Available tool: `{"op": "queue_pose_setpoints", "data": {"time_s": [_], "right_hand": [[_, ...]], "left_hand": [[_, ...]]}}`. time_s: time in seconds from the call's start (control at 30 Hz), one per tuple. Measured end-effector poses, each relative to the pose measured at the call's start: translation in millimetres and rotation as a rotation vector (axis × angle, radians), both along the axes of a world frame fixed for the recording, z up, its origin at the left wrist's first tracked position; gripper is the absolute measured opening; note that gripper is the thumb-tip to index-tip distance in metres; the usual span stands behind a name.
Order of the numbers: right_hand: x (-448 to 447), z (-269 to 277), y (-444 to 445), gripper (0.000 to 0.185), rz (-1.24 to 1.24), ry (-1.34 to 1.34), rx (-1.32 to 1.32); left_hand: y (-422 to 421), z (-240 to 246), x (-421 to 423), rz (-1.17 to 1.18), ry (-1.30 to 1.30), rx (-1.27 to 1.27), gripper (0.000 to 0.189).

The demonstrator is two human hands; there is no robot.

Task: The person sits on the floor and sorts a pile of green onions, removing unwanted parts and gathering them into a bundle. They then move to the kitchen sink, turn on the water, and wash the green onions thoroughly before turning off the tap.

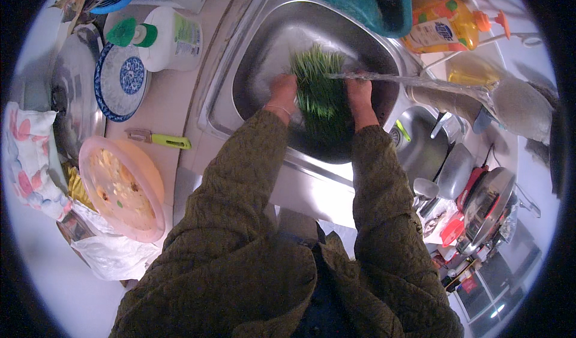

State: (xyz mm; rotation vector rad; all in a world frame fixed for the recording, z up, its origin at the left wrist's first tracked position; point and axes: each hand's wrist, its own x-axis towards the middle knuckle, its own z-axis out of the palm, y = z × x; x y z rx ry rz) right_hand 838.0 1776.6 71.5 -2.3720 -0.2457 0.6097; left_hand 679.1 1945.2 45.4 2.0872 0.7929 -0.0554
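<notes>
A thick bunch of long, thin green leaves, seemingly chives [320,86], is held over the steel sink basin [265,45]. My left hand [283,93] grips its left side, and my right hand [360,96] grips the opposite side. Leaves hide most of the fingers on both hands. From the right, a clear stream of water [387,77] reaches the leaves near my right hand. The bunch's lower part lies in shadow between my sleeves.
A teal plastic basin [355,0] overhangs the sink's far rim. Rightward stand an orange soap pump bottle [443,27] and a second sink bowl [420,151]. Leftward are a white bottle [173,41], a blue-patterned plate [119,81], a green-handled knife [171,141] and a pink basin [155,176].
</notes>
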Motion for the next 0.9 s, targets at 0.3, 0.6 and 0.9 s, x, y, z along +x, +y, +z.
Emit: {"op": "queue_pose_setpoints", "data": {"time_s": [0.3, 0.6, 0.9], "right_hand": [[-61, -5, 57, 0.056, 0.046, 0.278, 0.163], [-73, 40, 65, 0.058, -0.086, 0.048, -0.152], [-120, 74, 70, 0.05, -0.042, 0.126, 0.319]], "left_hand": [[-15, 64, 43, 0.843, -0.097, -1.393, 0.026], [-32, 74, 15, 0.317, -0.072, -0.7, 0.033], [-11, 80, 24, 0.735, -0.121, -1.517, 0.036]]}}
